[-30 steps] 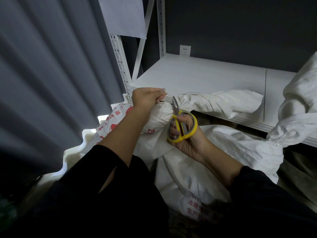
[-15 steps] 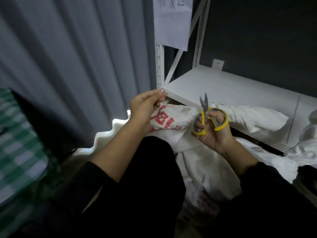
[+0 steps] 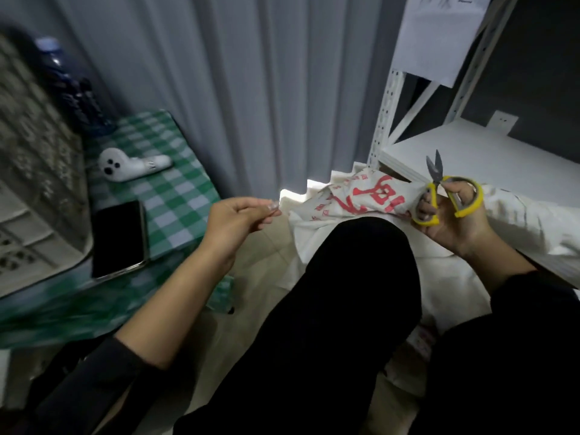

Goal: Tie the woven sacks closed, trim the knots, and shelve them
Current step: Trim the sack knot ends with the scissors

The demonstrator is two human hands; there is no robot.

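Two bare hands raised over a dark-clothed knee, left hand point(image 3: 233, 222) out to the left with fingertips pinched together on something too small to tell, right hand point(image 3: 452, 219) gripping yellow-handled scissors point(image 3: 445, 193) blades up and slightly parted, woven sack point(image 3: 364, 196) with unreadable red characters just beyond the knee, white shelf point(image 3: 489, 155) farther right

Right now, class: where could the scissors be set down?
Free: white shelf board behind the scissors, and checked cloth right of the phone. Crowded: floor by the printed sack, and around the white toy.
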